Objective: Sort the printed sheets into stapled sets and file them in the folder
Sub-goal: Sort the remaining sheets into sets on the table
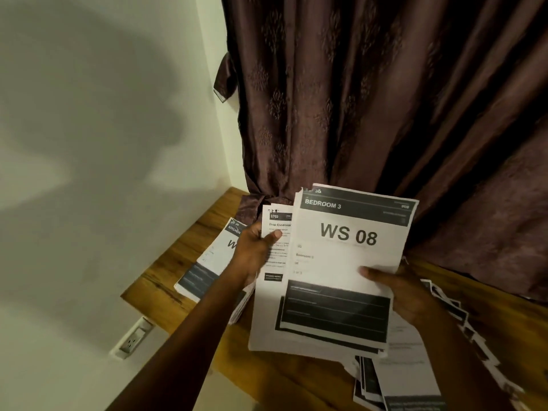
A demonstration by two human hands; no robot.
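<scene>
White printed sheets are held above a wooden tabletop (pixel 284 378) that stands in the corner of a room. The right hand (pixel 412 295) grips a sheaf of sheets (pixel 341 262) at its right edge, thumb lying across the face of the top page and fingers hidden behind the stack. The top page reads "BEDROOM 3" in a dark header band and "WS 08" in large bold type, with a dark block printed across its lower part. The sheaf is tilted, top edge away from the person, and does not rest on the table.

The left hand (pixel 255 247) pinches a second sheet (pixel 275 250) just left of the sheaf. Its thumb presses the front of the page near the top left; its fingers are curled behind. This sheet carries the number "3703" and a heading beginning "Drop Essential"; its right part is covered by the sheaf.

Left of the left hand, a pile of sheets (pixel 207 271) lies flat on the tabletop near the far left edge. Its top page shows "KITCHEN" in a header band and a partly covered large "W".

Below and right of the right hand, further loose sheets (pixel 403 369) lie fanned and overlapping on the tabletop, their print blurred.

A dark brown patterned curtain (pixel 370 99) hangs behind the table. A wall socket (pixel 133 339) sits on the pale wall (pixel 103 143) below the table's left edge.
</scene>
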